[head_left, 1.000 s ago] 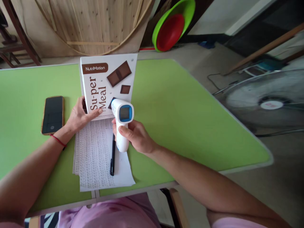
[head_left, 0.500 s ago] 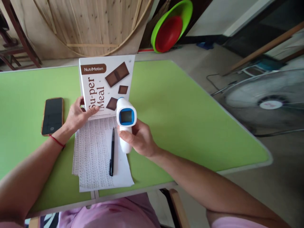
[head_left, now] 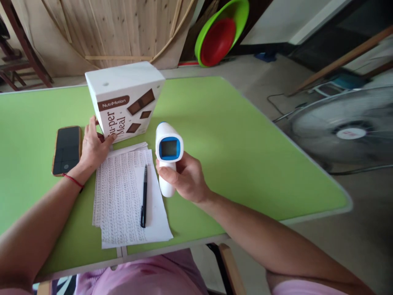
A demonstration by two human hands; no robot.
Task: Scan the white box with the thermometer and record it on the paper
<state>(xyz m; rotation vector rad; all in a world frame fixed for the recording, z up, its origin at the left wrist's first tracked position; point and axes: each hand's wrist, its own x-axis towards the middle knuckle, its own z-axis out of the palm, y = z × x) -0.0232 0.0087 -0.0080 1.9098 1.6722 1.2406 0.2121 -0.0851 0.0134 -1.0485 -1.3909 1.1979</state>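
My left hand (head_left: 95,144) grips the lower left corner of a white NutriMotion box (head_left: 125,82), its thumb on the printed front. The box stands on the table beyond the papers, its top face now showing. In my right hand (head_left: 187,174) is a white infrared thermometer (head_left: 167,180), held by its handle with the blue-framed screen facing me. The screen looks dark. Below the box lie handwritten sheets of paper (head_left: 119,205), with a black pen (head_left: 144,196) resting on them.
A phone in a brown case (head_left: 66,149) lies left of my left hand on the green table (head_left: 245,164). Beyond the table's right edge stands a fan (head_left: 350,131). Green and red basins (head_left: 217,41) lean at the back near a wooden round panel (head_left: 116,28).
The box has tipped upright and moved left and back, uncovering the top of the papers. My right hand has shifted slightly right with the thermometer.
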